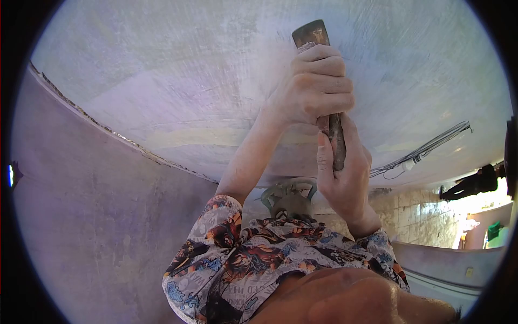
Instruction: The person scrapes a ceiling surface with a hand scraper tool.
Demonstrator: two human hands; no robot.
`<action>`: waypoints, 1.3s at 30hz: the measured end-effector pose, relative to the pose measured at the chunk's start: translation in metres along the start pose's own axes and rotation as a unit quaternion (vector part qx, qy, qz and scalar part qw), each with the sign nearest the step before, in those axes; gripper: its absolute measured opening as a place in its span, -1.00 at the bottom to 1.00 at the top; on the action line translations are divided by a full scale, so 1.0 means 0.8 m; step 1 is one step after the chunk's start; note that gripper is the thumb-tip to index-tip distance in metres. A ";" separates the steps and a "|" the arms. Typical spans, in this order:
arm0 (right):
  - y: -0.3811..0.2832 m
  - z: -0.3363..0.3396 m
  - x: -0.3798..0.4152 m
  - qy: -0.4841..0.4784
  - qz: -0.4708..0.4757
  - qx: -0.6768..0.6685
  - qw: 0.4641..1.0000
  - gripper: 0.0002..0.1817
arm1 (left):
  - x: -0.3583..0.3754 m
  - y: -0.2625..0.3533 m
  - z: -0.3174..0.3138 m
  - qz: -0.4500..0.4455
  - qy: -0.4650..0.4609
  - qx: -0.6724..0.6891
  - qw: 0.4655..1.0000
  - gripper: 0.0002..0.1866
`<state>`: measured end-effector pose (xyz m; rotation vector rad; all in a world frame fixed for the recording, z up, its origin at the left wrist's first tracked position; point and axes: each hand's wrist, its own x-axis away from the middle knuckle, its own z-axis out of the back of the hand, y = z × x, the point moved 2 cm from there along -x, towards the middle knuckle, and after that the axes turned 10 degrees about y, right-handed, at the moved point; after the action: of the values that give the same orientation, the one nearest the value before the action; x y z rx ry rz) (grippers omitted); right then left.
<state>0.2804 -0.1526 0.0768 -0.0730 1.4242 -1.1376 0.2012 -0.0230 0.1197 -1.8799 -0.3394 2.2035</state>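
Observation:
A worn, dark tool (313, 33) runs almost upright through the upper middle of the view, with a broad, flat upper end and a narrow lower part. My left hand (322, 86) is wrapped round its middle, fingers closed, and hides much of it. Just below, my right hand (348, 170) grips the lower part, its thumb lying along the near side. Pale dust coats both hands. Behind them spreads a pale, streaked plaster surface (216, 70); whether the tool touches it I cannot tell.
A rough, cracked edge (108, 129) borders a grey wall (97, 216) at left. Cables (431, 146) and a bulb (415, 160) are at right, near a person (475, 182) in dark clothes. A greenish seat or stand (310, 190) shows below my hands.

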 end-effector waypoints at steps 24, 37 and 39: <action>0.004 0.001 0.002 -0.008 0.015 -0.014 1.000 -0.54 | 0.013 0.007 -0.002 0.013 -0.033 -0.004 0.999 -0.81; 0.000 0.009 -0.006 -0.009 -0.008 0.000 1.000 -0.58 | -0.006 0.003 -0.002 0.011 -0.061 0.003 0.998 -0.81; 0.003 0.008 -0.004 -0.007 -0.006 -0.004 1.000 -0.57 | 0.003 0.007 -0.004 0.026 -0.074 0.012 0.997 -0.81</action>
<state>0.2870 -0.1531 0.0791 -0.0954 1.4169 -1.1395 0.2040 -0.0273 0.1149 -1.7372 -0.2892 2.3765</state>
